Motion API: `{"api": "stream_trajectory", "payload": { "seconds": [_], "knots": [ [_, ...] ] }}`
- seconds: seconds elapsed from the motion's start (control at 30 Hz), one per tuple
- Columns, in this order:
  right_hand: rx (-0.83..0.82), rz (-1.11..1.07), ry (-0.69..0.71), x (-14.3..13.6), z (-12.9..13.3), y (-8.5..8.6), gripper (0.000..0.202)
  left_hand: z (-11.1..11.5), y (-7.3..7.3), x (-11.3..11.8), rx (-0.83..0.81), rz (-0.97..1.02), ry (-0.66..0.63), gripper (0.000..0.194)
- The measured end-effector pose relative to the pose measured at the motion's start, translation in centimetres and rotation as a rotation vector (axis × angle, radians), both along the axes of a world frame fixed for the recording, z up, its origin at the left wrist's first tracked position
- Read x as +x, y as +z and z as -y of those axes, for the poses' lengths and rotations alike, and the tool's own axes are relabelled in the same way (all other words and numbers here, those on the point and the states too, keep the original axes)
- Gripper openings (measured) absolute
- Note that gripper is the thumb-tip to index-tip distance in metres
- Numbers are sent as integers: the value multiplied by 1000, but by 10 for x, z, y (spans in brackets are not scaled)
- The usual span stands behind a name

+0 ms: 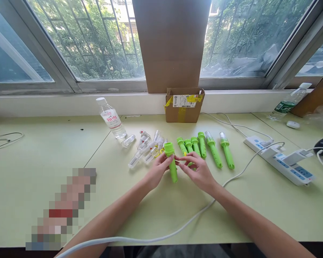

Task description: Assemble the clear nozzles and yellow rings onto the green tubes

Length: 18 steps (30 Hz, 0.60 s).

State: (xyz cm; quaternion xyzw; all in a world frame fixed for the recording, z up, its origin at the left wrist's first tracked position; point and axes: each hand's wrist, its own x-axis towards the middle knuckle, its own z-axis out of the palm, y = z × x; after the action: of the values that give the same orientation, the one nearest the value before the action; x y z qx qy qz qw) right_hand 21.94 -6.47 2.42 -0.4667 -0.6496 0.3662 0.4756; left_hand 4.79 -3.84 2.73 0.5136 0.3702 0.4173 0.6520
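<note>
My left hand is closed around a green plastic flashlight body, held tilted with its threaded open end up. Close to its right side is my right hand, its thumb and fingertips drawn together; whatever they pinch is hidden. A bit of yellow shows just above those fingers. Beyond the hands lie several green flashlight bodies without caps. Two green flashlights with clear caps rest to their right. A pile of clear plastic caps, some with yellow loops, lies to the left.
A water bottle and a small cardboard box stand toward the window. At right is a white power strip with plugs, and a white cable crosses in front of me. Another bottle leans far right. A blurred patch covers something at left.
</note>
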Motion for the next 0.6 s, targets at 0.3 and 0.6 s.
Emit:
{"api": "stream_trajectory", "payload": {
  "seconds": [0.3,0.6],
  "knots": [
    [26,-146,-100,8,-5,-8,31,1,4,-1,142,-310,-79,31],
    [-75,-367,-122,8,-9,-5,34,2,-6,-3,583,-872,30,27]
  ]
}}
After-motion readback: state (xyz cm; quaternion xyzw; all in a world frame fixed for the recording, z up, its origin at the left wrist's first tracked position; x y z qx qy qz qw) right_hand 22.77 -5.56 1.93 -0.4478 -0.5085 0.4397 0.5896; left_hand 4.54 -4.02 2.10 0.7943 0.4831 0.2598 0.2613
